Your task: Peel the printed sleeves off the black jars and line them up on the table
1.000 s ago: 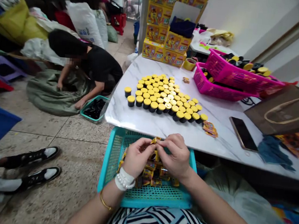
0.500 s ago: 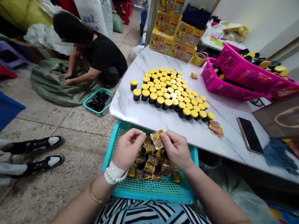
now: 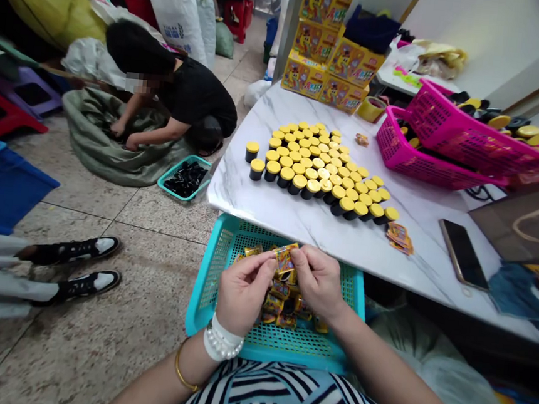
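Observation:
Between my hands is a small yellow-orange printed sleeve label (image 3: 286, 258), pinched at both ends. My left hand (image 3: 245, 291) has its thumb and fingertips closed on the near left end. The right end sits between the thumb and bent fingers of my right hand (image 3: 319, 282). Both hands are over a turquoise plastic basket (image 3: 202, 290) against my lap. Inside it, below the label, lie several small dark tubs (image 3: 280, 291) wrapped in similar printed sleeves, partly hidden by my hands.
On the marbled table (image 3: 233, 189) stand many black tubs with yellow lids (image 3: 313, 185). A label pile (image 3: 401, 237), a phone (image 3: 463, 253), pink baskets (image 3: 447, 158) and yellow cartons (image 3: 347, 64) are there too. At left, a person (image 3: 199, 89) crouches over a green sack (image 3: 112, 166).
My left hand has moved right and now pinches the label, which only my right hand held before. The label has turned flatter. The view has shifted slightly; the crouching person's sack lies wider open.

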### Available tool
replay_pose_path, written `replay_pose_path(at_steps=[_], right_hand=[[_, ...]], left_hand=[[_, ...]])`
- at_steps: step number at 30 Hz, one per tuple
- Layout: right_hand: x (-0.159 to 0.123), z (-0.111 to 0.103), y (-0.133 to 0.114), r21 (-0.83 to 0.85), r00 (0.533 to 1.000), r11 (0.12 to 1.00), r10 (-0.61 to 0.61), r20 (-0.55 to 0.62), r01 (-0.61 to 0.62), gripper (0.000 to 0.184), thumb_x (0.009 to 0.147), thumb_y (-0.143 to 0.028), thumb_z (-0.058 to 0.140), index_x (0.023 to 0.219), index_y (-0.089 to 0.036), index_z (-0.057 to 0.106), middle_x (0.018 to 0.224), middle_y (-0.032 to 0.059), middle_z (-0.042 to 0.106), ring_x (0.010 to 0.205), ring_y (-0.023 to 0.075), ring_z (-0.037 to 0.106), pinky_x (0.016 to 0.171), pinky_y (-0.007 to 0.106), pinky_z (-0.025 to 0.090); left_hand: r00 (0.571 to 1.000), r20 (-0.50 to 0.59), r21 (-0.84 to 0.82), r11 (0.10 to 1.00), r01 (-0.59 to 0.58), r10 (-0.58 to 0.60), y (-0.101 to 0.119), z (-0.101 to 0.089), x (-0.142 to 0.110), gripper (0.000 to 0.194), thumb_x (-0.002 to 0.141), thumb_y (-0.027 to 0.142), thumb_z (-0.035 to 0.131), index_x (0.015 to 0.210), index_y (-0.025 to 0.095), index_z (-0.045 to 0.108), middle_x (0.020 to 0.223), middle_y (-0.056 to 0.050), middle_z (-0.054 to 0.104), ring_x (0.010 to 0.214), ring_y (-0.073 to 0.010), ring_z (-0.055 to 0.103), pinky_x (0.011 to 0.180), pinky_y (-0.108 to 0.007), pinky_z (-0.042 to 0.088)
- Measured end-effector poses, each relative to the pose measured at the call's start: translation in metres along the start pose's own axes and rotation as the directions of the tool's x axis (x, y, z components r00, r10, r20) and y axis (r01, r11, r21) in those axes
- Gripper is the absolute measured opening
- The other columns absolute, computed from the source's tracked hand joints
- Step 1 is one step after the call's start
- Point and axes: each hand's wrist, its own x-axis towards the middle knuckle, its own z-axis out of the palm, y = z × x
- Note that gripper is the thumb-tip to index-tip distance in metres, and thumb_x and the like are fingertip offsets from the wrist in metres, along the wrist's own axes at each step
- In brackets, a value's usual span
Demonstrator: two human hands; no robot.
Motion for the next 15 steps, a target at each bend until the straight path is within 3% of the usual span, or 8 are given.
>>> replay_pose_path(at_steps=[3, 5, 7, 9, 12, 14, 15], right_hand=[[-0.003, 0.008, 0.001, -0.085, 0.989, 0.986, -0.135, 0.068, 0.140, 0.036, 0.099, -0.027, 0.048, 0.063, -0.021, 0.047, 0.060, -0.0024, 0.044, 0.055, 0.0116, 0.041, 0.054, 0.027, 0.033], [-0.005, 0.013, 0.002, -0.138, 0.974, 0.968, -0.196, 0.110, 0.210, 0.033, 0.099, -0.026, 0.046, 0.067, -0.021, 0.051, 0.060, -0.0015, 0.047, 0.055, 0.0122, 0.042, 0.054, 0.027, 0.034], [-0.004, 0.014, 0.005, -0.168, 0.959, 0.951, -0.235, 0.156, 0.260, 0.033, 0.100, -0.025, 0.046, 0.068, -0.021, 0.053, 0.060, -0.0009, 0.050, 0.053, 0.0123, 0.043, 0.052, 0.027, 0.034], [0.004, 0.009, 0.007, -0.172, 0.946, 0.939, -0.263, 0.191, 0.296, 0.031, 0.100, -0.026, 0.047, 0.071, -0.021, 0.057, 0.061, -0.0001, 0.054, 0.054, 0.0125, 0.047, 0.053, 0.027, 0.036], [0.034, -0.010, 0.011, -0.300, 0.943, 0.895, -0.325, 0.072, 0.331, 0.021, 0.096, -0.032, 0.055, 0.083, -0.020, 0.067, 0.071, 0.0039, 0.061, 0.068, 0.0169, 0.057, 0.065, 0.029, 0.046], [0.062, -0.026, 0.015, -0.539, 0.908, 0.789, -0.406, -0.100, 0.294, 0.021, 0.091, -0.037, 0.062, 0.095, -0.019, 0.072, 0.087, 0.0092, 0.065, 0.087, 0.0244, 0.059, 0.080, 0.038, 0.048], [0.075, -0.032, 0.018, -0.649, 0.894, 0.716, -0.430, -0.123, 0.256, 0.024, 0.089, -0.039, 0.065, 0.100, -0.019, 0.073, 0.098, 0.0115, 0.066, 0.096, 0.0282, 0.059, 0.087, 0.043, 0.046]], left_hand=[[0.997, -0.015, 0.028, 0.997, -0.073, 0.074, -0.008, -0.002, 0.007, 0.017, 0.080, 0.032, 0.073, 0.090, 0.020, 0.079, 0.086, -0.006, 0.071, 0.083, -0.0185, 0.064, 0.076, -0.028, 0.053], [0.994, -0.058, 0.023, 0.996, -0.090, 0.091, -0.011, -0.004, 0.011, 0.012, 0.077, 0.031, 0.077, 0.079, 0.019, 0.078, 0.090, -0.006, 0.071, 0.083, -0.0179, 0.064, 0.075, -0.027, 0.053], [0.997, -0.071, -0.014, 1.000, -0.008, 0.007, -0.013, -0.008, 0.012, 0.017, 0.074, 0.035, 0.078, 0.074, 0.017, 0.076, 0.079, -0.004, 0.070, 0.065, -0.0140, 0.061, 0.059, -0.023, 0.050], [0.990, -0.027, -0.076, 0.988, 0.134, -0.137, -0.014, -0.011, 0.012, 0.027, 0.073, 0.042, 0.079, 0.076, 0.015, 0.075, 0.057, 0.000, 0.062, 0.044, -0.0088, 0.049, 0.042, -0.020, 0.038], [0.957, 0.020, -0.201, 0.937, 0.286, -0.288, -0.015, -0.013, 0.013, 0.039, 0.069, 0.050, 0.080, 0.078, 0.014, 0.069, 0.039, 0.007, 0.048, 0.033, -0.0044, 0.035, 0.036, -0.016, 0.022], [0.928, 0.061, -0.290, 0.883, 0.368, -0.367, -0.015, -0.014, 0.014, 0.042, 0.067, 0.053, 0.081, 0.076, 0.015, 0.064, 0.037, 0.007, 0.048, 0.031, -0.0030, 0.031, 0.034, -0.014, 0.017], [0.908, 0.097, -0.329, 0.848, 0.416, -0.408, -0.015, -0.015, 0.016, 0.043, 0.066, 0.053, 0.081, 0.076, 0.015, 0.062, 0.036, 0.007, 0.049, 0.030, -0.0024, 0.029, 0.033, -0.014, 0.014]])
